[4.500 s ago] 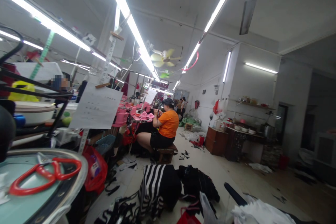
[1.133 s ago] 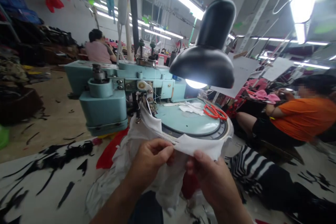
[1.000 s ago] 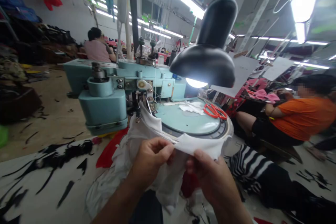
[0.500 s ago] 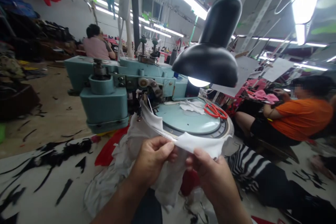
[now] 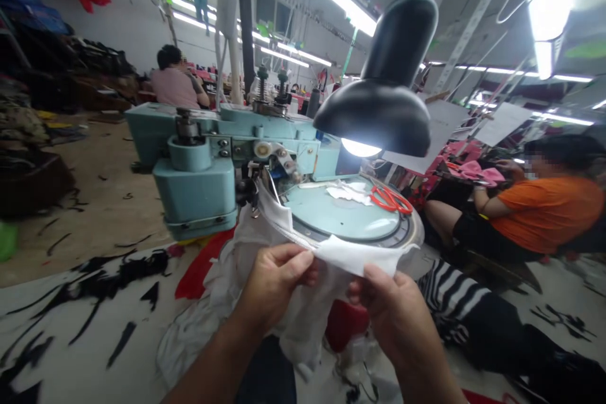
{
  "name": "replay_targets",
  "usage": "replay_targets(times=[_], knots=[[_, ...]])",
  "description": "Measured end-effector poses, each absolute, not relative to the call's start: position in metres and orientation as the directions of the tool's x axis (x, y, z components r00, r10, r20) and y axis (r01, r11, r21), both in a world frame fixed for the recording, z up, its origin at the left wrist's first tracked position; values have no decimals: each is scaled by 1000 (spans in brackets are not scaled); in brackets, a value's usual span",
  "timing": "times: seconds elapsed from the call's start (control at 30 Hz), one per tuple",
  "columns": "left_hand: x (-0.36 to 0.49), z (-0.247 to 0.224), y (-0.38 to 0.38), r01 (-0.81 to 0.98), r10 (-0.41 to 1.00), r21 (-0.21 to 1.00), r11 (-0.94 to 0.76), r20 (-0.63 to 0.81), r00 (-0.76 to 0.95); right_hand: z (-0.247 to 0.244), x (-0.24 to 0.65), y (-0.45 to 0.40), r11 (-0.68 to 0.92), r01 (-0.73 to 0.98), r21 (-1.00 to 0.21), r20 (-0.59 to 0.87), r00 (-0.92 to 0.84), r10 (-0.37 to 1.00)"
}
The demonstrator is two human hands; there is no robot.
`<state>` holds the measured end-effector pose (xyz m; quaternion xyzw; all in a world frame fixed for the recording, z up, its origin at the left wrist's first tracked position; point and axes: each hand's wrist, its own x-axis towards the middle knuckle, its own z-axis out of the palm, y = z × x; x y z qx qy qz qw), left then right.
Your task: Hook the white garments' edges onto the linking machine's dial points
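A teal machine [image 5: 196,192] stands at centre left, with a round teal plate [image 5: 341,218] ringed by a metal dial. White fabric [image 5: 360,254] lies over the dial's front rim and hangs below it. My left hand [image 5: 279,281] pinches the fabric's edge at the rim, thumb against fingers. To its right, my right hand [image 5: 391,303] grips the lower edge of the white flap between thumb and fingers. Red-handled scissors [image 5: 391,200] and a crumpled white scrap [image 5: 350,192] rest on the plate.
A black lamp [image 5: 379,107] hangs low over the plate's back. One person in orange [image 5: 553,202] sits at the right, another in pink [image 5: 175,85] at the back left. Black scraps [image 5: 99,278] litter the left side. Striped cloth [image 5: 454,297] lies at the right.
My right hand has moved slightly right along the white flap, farther from my left hand. My left hand stays nearly in place. The view has shifted slightly.
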<state>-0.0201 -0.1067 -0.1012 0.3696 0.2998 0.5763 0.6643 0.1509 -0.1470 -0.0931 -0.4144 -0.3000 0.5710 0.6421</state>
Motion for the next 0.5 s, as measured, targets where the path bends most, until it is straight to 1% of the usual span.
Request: replay_targets(times=[0.1, 0.3, 0.5], knots=[[-21, -101, -105, -537, 986, 842, 46, 47, 158, -93, 152, -147, -3, -476, -879, -94, 167, 981], [-21, -100, -106, -544, 987, 837, 58, 36, 160, -93, 153, -146, 16, -467, -884, -70, 166, 984], [-22, -99, -106, -579, 981, 809, 99, 18, 192, -94, 152, -147, 13, -467, -884, -72, 163, 984]])
